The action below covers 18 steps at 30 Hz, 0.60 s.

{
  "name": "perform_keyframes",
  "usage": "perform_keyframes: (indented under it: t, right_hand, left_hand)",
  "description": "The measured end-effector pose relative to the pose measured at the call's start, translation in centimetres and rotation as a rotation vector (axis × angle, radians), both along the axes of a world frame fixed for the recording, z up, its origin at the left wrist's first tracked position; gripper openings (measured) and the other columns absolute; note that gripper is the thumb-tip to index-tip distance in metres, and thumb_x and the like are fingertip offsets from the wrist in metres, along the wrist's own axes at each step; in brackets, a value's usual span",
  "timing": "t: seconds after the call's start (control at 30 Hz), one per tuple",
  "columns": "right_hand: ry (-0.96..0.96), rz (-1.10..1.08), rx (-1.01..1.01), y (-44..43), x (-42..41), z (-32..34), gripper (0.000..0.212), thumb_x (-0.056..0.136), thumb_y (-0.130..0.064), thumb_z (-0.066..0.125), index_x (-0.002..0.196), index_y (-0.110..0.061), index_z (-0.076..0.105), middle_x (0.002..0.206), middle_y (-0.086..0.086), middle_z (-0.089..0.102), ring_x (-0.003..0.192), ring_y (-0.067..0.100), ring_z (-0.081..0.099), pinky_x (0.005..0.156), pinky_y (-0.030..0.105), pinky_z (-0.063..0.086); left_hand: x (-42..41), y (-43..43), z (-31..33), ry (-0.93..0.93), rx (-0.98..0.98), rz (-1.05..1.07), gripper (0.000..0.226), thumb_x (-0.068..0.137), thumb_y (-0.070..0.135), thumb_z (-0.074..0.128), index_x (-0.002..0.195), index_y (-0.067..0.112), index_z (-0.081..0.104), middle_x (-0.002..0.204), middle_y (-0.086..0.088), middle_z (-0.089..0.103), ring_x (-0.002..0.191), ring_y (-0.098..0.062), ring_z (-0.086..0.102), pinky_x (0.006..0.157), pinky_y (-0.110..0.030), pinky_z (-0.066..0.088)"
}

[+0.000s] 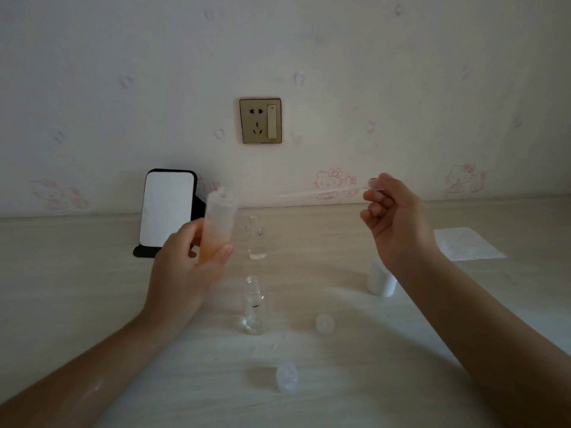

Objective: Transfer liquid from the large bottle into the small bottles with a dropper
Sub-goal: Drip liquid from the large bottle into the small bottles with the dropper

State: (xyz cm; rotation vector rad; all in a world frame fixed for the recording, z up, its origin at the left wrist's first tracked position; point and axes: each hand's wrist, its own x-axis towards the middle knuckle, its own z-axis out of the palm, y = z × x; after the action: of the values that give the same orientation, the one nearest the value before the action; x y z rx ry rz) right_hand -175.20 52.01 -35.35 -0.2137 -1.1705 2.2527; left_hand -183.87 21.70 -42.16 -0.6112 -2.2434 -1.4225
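Note:
My left hand grips the large frosted bottle, lifted off the table and tilted a little to the right; orange liquid fills its lower part and its neck is uncapped. My right hand pinches the bulb end of a clear dropper, which lies nearly level in the air with its thin tip pointing left toward the large bottle. Two small clear bottles stand uncapped on the table between my hands: the far one and the near one.
A phone on a black stand sits behind my left hand. A white cap stands below my right wrist, two small clear caps lie near the front, and a paper sheet lies at the right. A wall socket is behind.

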Motion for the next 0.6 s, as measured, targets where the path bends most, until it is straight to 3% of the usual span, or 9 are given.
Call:
perform_keyframes:
  t: [0.2, 0.33, 0.47, 0.6]
  right_hand:
    - [-0.006, 0.019, 0.050, -0.3, -0.3, -0.4, 0.015, 0.098, -0.019, 0.067, 0.085, -0.011, 0.068, 0.064, -0.002, 0.058, 0.050, 0.008, 0.047, 0.051, 0.023, 0.048]
    - [-0.007, 0.033, 0.089, -0.4, -0.4, -0.7, 0.015, 0.099, -0.020, 0.066, 0.086, -0.011, 0.069, 0.066, -0.001, 0.058, 0.050, 0.009, 0.046, 0.051, 0.024, 0.048]
    - [-0.006, 0.036, 0.090, -0.5, -0.4, -0.6, 0.015, 0.099, -0.019, 0.066, 0.086, -0.011, 0.068, 0.067, 0.000, 0.060, 0.050, 0.009, 0.047, 0.051, 0.024, 0.048]
    - [-0.002, 0.040, 0.087, -0.6, -0.3, -0.5, 0.015, 0.098, -0.019, 0.066, 0.086, -0.011, 0.068, 0.067, 0.001, 0.058, 0.049, 0.010, 0.045, 0.050, 0.024, 0.047]
  left_hand:
    - [-1.2, -0.1, -0.6, -0.105, 0.077, 0.018, 0.027, 0.091, 0.027, 0.083, 0.111, 0.029, 0.065, 0.095, 0.030, 0.072, 0.083, 0.000, 0.070, 0.062, -0.008, 0.050]
    - [-1.1, 0.0, -0.7, -0.112, 0.053, -0.024, 0.036, 0.084, 0.043, 0.083, 0.114, 0.034, 0.065, 0.100, 0.035, 0.070, 0.085, 0.005, 0.070, 0.063, -0.007, 0.049]
    - [-0.4, -0.1, 0.2, -0.143, 0.202, -0.012, 0.055, 0.077, 0.053, 0.079, 0.124, 0.035, 0.056, 0.112, 0.021, 0.068, 0.090, 0.005, 0.066, 0.072, -0.012, 0.049]
    - [1.0, -1.7, 2.8, 0.094, 0.442, -0.079, 0.012, 0.093, 0.033, 0.059, 0.102, 0.025, 0.058, 0.097, -0.001, 0.063, 0.086, -0.012, 0.060, 0.078, -0.026, 0.048]
